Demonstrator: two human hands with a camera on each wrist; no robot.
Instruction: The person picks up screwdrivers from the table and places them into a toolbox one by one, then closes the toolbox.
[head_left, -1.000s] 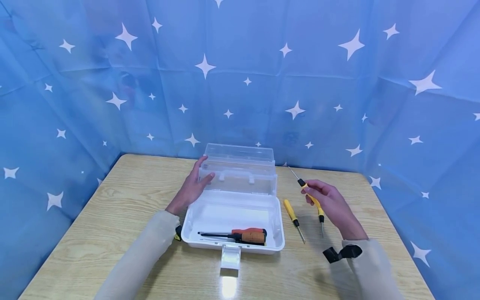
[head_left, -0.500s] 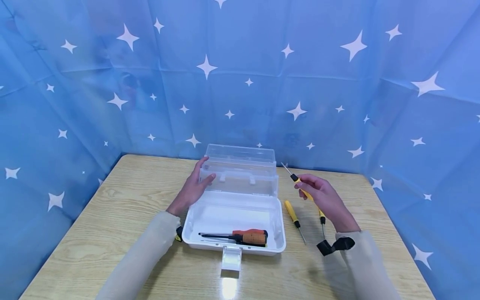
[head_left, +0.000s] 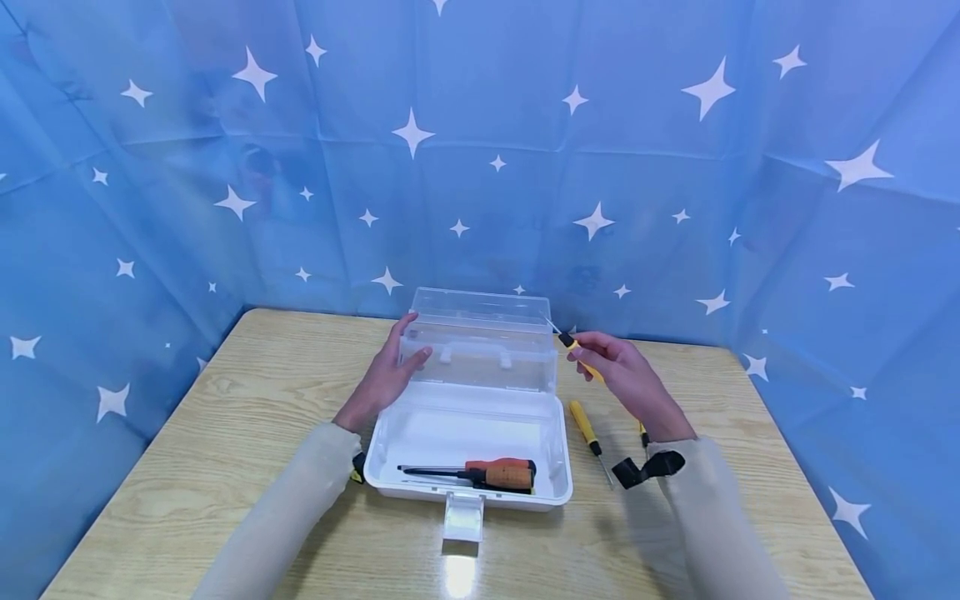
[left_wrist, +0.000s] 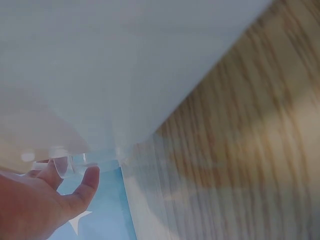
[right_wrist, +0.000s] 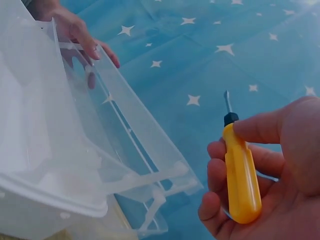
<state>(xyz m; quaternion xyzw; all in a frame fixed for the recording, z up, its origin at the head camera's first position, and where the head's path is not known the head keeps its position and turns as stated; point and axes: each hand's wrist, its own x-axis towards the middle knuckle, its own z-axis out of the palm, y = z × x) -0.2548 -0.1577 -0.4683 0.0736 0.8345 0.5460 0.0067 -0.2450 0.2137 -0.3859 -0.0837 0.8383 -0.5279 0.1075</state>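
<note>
My left hand holds the left edge of the clear lid of a white toolbox, thumb in front and fingers behind. The lid stands raised at the back of the box. In my right hand is a small screwdriver with a yellow handle and black collar, pinched between thumb and fingers. Its metal tip points up and to the left, overlapping the lid's right edge in the head view. Inside the box, along the front wall, lie a red-handled screwdriver and an orange-brown-handled one.
A second yellow screwdriver lies on the wooden table right of the box. Another yellow one is mostly hidden under my right wrist. The box's front latch hangs open. A blue starred curtain stands behind the table.
My right hand has moved left and slightly away from me with the yellow screwdriver, bringing its tip to the lid's right edge. The left hand stays at the lid.
</note>
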